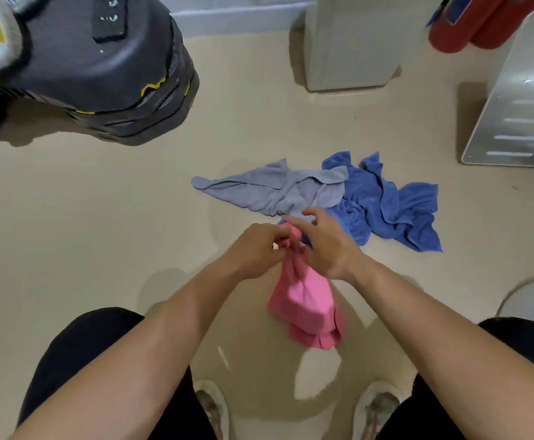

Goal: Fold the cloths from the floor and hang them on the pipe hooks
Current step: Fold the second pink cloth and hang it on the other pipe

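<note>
Pink cloth (pixel 307 308) hanging bunched at frame centre above the beige floor (pixel 100 217), left hand (pixel 256 247) with fingers pinching its top, right hand (pixel 330 249) with fingers spread there, grip unclear, farther off a crumpled grey cloth (pixel 275 190) touching a blue towel (pixel 392 211) on the floor

Cloths: 3 total, i.e. 1 pink soft cloth (pixel 307 300), 1 thin grey cloth (pixel 275 188), 1 blue terry cloth (pixel 396 211). Bare hands: 2, left hand (pixel 256 249) & right hand (pixel 329 246). Off-white slippers (pixel 211 404): 2. Red cylinders (pixel 449 36): 2. Dark grey machine w/ yellow trim (pixel 100 74): 1. Beige box-shaped cabinet (pixel 351 42): 1. Brushed-metal louvred panel (pixel 519 106): 1.
</note>
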The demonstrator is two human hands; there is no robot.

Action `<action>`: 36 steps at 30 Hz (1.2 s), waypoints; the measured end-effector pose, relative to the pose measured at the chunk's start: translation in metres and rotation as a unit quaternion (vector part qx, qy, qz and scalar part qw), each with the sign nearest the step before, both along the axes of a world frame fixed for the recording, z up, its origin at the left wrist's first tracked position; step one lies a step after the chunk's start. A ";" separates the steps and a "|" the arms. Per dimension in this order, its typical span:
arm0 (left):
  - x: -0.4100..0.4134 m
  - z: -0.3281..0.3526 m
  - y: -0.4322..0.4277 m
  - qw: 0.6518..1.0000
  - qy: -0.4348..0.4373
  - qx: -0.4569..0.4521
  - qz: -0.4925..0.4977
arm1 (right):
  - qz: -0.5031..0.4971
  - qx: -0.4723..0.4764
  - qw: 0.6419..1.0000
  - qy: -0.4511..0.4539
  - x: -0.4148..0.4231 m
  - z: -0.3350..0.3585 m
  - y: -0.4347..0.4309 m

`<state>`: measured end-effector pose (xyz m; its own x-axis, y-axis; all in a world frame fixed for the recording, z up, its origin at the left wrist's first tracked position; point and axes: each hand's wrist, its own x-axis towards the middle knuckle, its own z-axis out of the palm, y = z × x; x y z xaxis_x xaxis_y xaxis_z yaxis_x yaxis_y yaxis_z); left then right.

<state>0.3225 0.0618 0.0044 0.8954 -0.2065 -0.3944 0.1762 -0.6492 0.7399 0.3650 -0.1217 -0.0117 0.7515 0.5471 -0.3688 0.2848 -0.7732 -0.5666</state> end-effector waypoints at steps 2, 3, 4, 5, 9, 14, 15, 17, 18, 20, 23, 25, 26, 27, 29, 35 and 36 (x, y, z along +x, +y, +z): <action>0.004 0.016 0.001 0.999 -0.013 -0.034 0.018 | 0.072 -0.008 0.997 0.010 0.016 0.019 -0.001; 0.005 0.021 0.001 0.998 -0.013 -0.048 0.028 | 0.085 -0.002 0.996 0.019 0.022 0.022 -0.004; 0.007 0.025 0.001 0.998 -0.014 -0.055 0.036 | 0.077 0.022 0.996 0.025 0.024 0.023 -0.008; 0.009 0.027 0.002 0.997 -0.016 -0.055 0.047 | 0.060 0.060 0.996 0.027 0.025 0.023 -0.010; 0.014 0.030 0.009 0.991 -0.027 -0.015 0.127 | 0.003 0.148 0.988 0.047 0.025 0.022 -0.003; -0.003 0.043 0.012 0.976 -0.009 0.026 0.216 | -0.028 0.155 0.986 0.061 0.002 0.049 -0.001; -0.009 0.058 0.009 0.974 -0.006 0.022 0.225 | -0.037 0.153 0.985 0.070 -0.009 0.065 -0.002; -0.017 0.100 0.002 0.969 -0.003 -0.002 0.245 | -0.056 0.131 0.986 0.092 -0.025 0.112 -0.003; -0.021 0.127 -0.002 0.968 0.002 -0.012 0.249 | -0.059 0.117 0.986 0.106 -0.031 0.142 -0.003; -0.024 0.192 -0.011 0.968 0.010 -0.035 0.249 | -0.057 0.101 0.986 0.118 -0.033 0.212 -0.004; -0.025 0.313 -0.024 0.966 -0.006 -0.076 0.247 | -0.041 0.075 0.989 0.119 -0.028 0.339 -0.009; -0.026 0.398 -0.032 0.967 -0.044 -0.092 0.233 | -0.042 0.057 0.992 0.103 -0.025 0.429 -0.015; -0.028 0.441 -0.035 0.967 -0.062 -0.099 0.228 | -0.044 0.056 0.994 0.084 -0.024 0.473 -0.018; -0.030 0.481 -0.037 0.964 -0.081 -0.108 0.228 | -0.049 0.058 0.995 0.071 -0.023 0.515 -0.021; -0.036 0.556 -0.039 0.958 -0.115 -0.124 0.232 | -0.064 0.062 0.995 0.048 -0.024 0.590 -0.029; -0.047 0.697 -0.050 0.932 -0.144 -0.158 0.292 | -0.073 0.121 0.990 -0.007 -0.035 0.730 -0.042; -0.048 0.711 -0.052 0.934 -0.150 -0.163 0.279 | -0.087 0.146 0.985 -0.004 -0.039 0.744 -0.041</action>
<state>0.2741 0.0101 0.7158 0.9597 0.2604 -0.1055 0.1726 -0.2498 0.9528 0.3265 -0.1631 0.7322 0.8456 0.4916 -0.2081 0.1674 -0.6143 -0.7711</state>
